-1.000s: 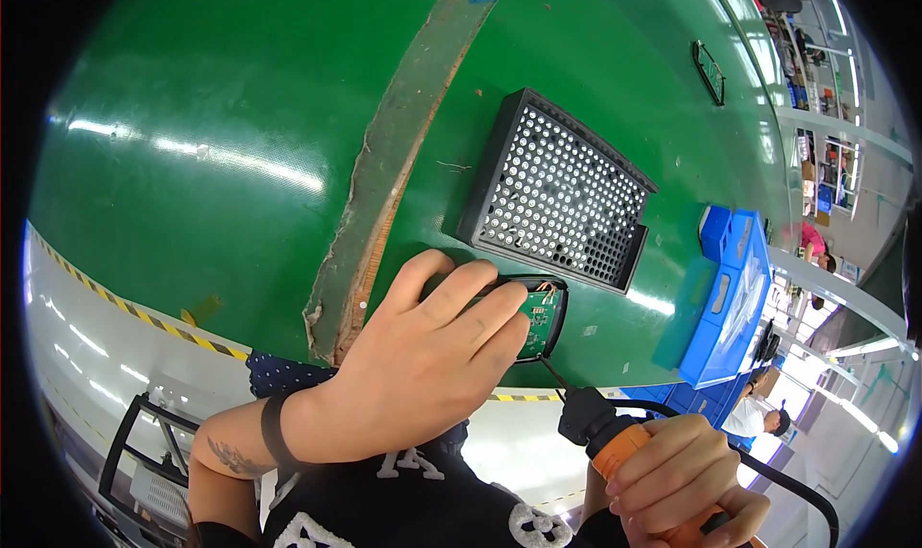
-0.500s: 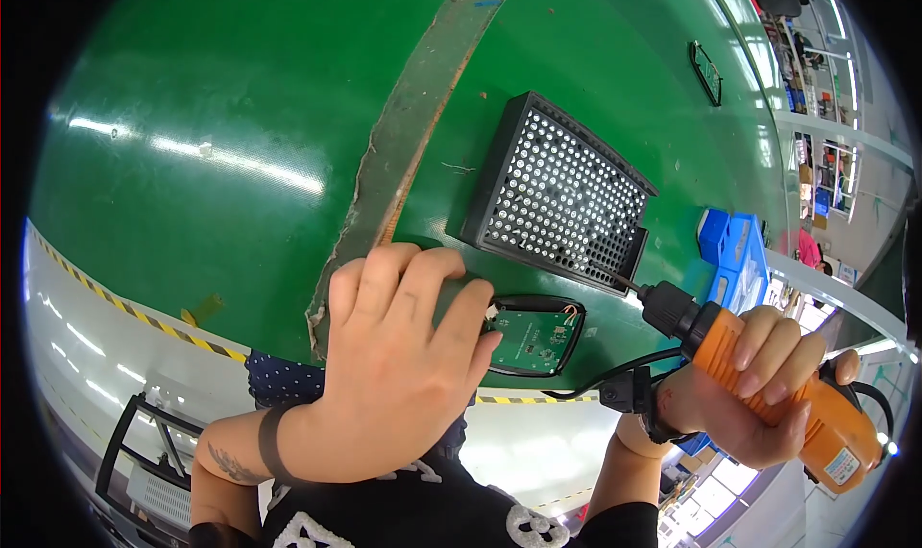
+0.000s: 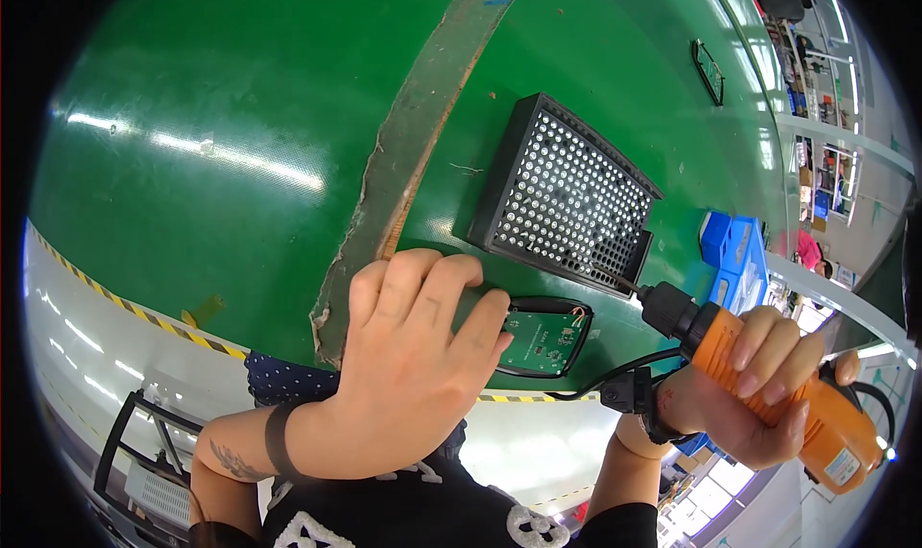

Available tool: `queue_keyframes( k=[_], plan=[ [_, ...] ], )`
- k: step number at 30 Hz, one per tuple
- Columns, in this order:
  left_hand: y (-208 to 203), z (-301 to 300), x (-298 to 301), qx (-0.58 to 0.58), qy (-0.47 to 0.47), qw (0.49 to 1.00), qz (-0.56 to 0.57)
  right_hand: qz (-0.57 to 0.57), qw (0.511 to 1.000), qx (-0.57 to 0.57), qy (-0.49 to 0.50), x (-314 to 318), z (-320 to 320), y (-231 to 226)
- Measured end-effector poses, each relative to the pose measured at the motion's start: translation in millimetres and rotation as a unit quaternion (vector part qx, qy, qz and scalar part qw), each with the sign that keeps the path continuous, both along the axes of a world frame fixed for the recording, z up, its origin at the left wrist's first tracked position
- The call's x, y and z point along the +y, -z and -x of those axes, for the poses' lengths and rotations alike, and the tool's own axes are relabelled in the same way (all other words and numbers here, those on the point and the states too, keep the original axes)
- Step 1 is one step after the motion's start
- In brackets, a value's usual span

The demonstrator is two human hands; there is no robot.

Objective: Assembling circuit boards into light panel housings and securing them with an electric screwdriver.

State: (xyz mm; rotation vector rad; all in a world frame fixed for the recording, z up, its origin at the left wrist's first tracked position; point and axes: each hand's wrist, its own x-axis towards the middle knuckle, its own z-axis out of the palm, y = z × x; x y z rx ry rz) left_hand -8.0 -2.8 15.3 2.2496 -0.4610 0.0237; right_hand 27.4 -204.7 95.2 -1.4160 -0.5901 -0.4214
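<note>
My right hand (image 3: pixel 759 385) is wrapped round an orange electric screwdriver (image 3: pixel 730 346) with a black nose. Its thin bit (image 3: pixel 619 278) points left over the lower right of a black screw tray (image 3: pixel 512 164), which is full of rows of shiny screw heads. My left hand (image 3: pixel 413 356) is bent palm down at the left end of a green circuit board (image 3: pixel 547 341) in a rounded black casing (image 3: pixel 588 332). The fingers curl and the thumb tip meets the board's edge. What lies beneath the palm is hidden.
Blue bins (image 3: pixel 738 260) stand right of the tray. Another framed board (image 3: pixel 709 72) lies at the far right of the green table (image 3: pixel 221 97). A worn strip (image 3: pixel 403 125) crosses the table. A black cable (image 3: pixel 624 367) runs beneath the screwdriver.
My left hand and the circuit board have shifted slightly right in view, and the tray a little too. A white connector seen beside my left thumb is now covered. My right hand stays put.
</note>
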Motion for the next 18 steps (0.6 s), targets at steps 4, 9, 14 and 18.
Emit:
queue_keyframes(
  k=[4, 9, 14, 18],
  plan=[
    [1, 1, -6, -0.006, 0.009, 1.000, 0.012, -0.066, 0.996, -0.045, -0.036, 15, 7, -10],
    [6, 3, -6, -0.003, 0.001, 1.000, 0.013, -0.005, 0.990, 0.010, -0.140, 28, 26, -5],
    [4, 2, -6, 0.009, 0.001, 1.000, 0.019, 0.037, 0.990, 0.011, -0.133, 34, 27, -3],
    [5, 2, -8, 0.010, -0.002, 1.000, 0.026, 0.036, 0.991, 0.018, -0.129, 33, 25, -2]
  ],
)
